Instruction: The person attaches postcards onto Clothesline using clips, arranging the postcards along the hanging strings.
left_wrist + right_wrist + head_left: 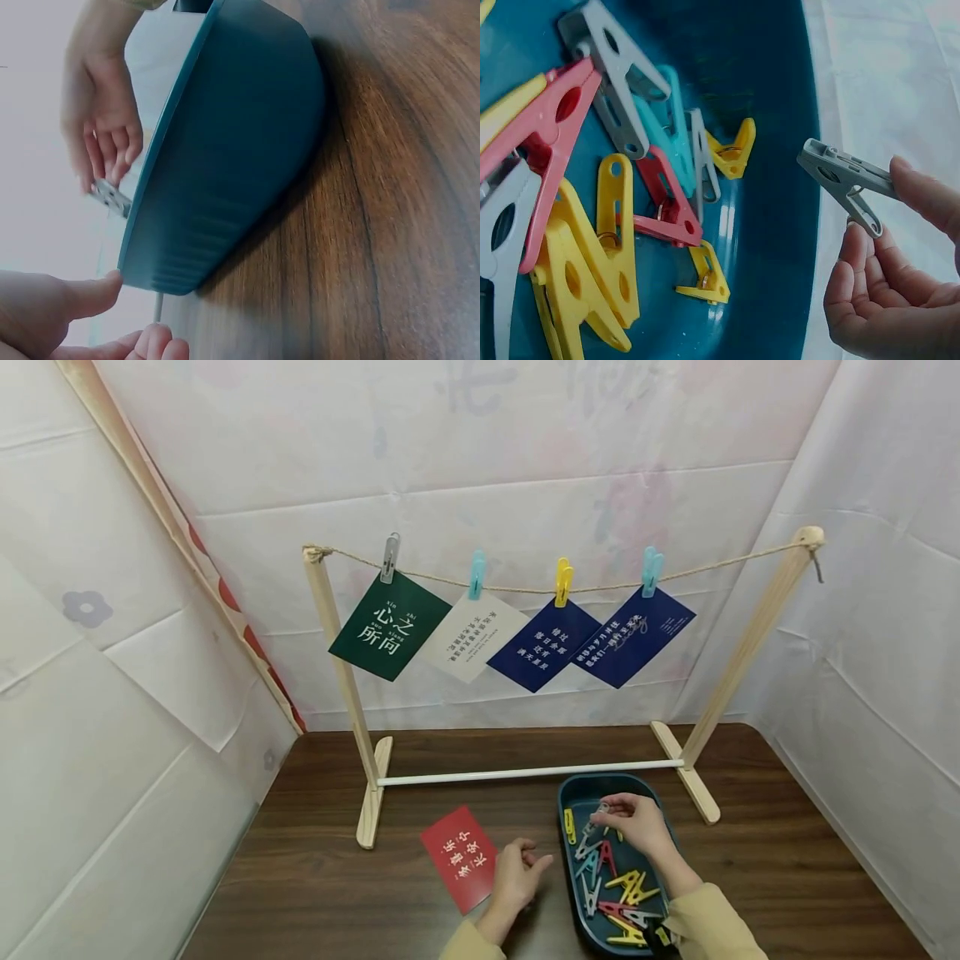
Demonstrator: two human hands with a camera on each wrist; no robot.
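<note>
My right hand (639, 824) pinches a grey clothespin (846, 178) by its two handle ends, thumb on one and fingertips on the other. It hovers over the far part of a dark teal tray (564, 868). Several loose clothespins in yellow, red, blue and grey lie in the tray, such as a red clothespin (555, 135) and a blue clothespin (667, 120). Between the tray and a red card (457, 852) is my left hand (516, 878), thumb and fingers apart with nothing between them. Whether it touches the card cannot be seen.
Behind the tray stands a wooden frame (345, 693) with a string (525, 588) across its top. Clothespins hold a green card (390, 627), a white card (474, 639) and two blue cards (536, 652) on it. A white rod (525, 773) joins the feet on the brown table (300, 877).
</note>
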